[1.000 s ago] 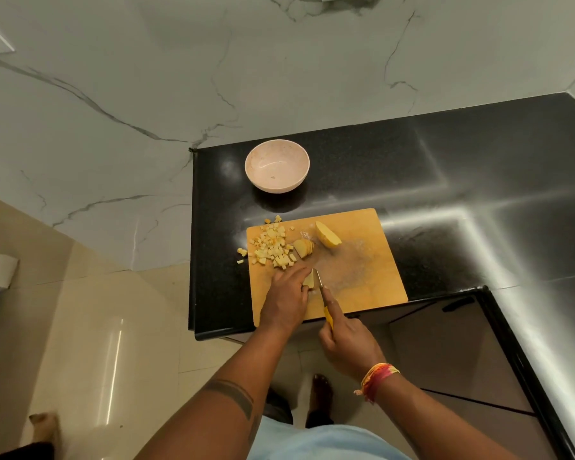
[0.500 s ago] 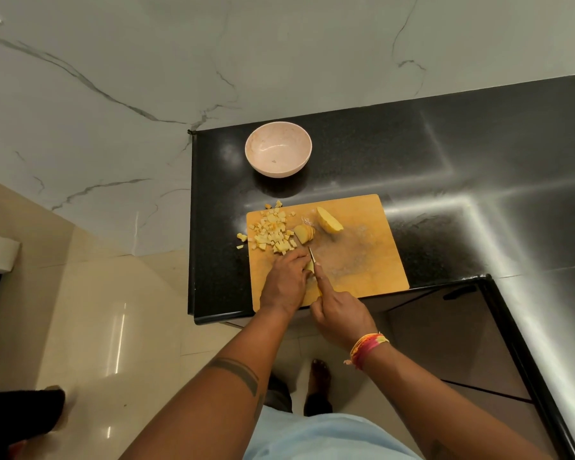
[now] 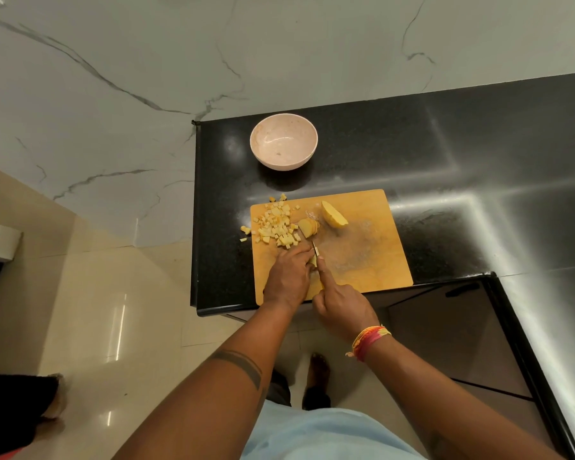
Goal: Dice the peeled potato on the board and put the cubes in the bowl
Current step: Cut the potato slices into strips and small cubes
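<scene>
Closest to you, your two forearms reach in toward the cutting board (image 3: 372,260), which is the landmark for everything here; it sits at the near left edge of the black counter (image 3: 462,154). Your right hand (image 3: 341,305) hangs off the board's near edge, curled around the knife (image 3: 315,249), index finger stretched out along the top of the blade, and there's a stack of orange and pink thread bands (image 3: 367,341) on that wrist. Your left hand (image 3: 289,277) is right beside it, basically touching, fingers bent down and pressing on a small potato piece (image 3: 312,260) on the near left part of the board. The blade sits just right of those fingertips, up against that piece, though how deep it's in I can't tell. A bit farther up the board on the left you've got the pile of potato cubes (image 3: 276,227), with a couple of strays on the counter just off the board's left edge. Just right of the pile is a sliced chunk (image 3: 307,227) fanned into slices, and beside that, near the board's far edge, an uncut potato half (image 3: 334,218). Past the board's far left corner sits the pink bowl (image 3: 283,141), no cubes in it.
</scene>
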{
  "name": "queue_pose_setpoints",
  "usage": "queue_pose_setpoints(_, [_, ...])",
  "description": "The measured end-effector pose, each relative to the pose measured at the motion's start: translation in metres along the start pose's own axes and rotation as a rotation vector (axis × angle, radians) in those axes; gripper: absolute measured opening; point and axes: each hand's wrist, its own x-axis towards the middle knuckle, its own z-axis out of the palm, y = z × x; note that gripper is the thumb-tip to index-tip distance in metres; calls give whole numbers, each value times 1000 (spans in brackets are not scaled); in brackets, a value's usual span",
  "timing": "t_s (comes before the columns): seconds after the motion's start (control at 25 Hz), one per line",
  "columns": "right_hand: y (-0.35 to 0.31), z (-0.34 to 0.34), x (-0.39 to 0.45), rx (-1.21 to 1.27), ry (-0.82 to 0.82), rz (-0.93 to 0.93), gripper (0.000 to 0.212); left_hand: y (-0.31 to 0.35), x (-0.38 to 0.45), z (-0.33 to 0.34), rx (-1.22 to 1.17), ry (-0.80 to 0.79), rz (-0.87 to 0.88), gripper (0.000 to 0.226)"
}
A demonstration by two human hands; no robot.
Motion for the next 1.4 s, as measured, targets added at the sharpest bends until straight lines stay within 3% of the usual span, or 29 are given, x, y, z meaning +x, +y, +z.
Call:
queue_pose_setpoints(0.48, [9,12,-37,-92,-46,19,84,4,2,-4,86,-18,53,35])
queue_pose_setpoints(0.8, [13,17,-65,-8,-40,15,82,0,0,-2,45,13,-6,26])
queue_pose_setpoints(0.96, [6,8,-46,15,13,10,82,-3,0,-2,84,17,-10,23])
queue_pose_setpoints(1.4, [-7,3,-5,-32,-32,3,78,-2,1,-1,40,9,-40,29])
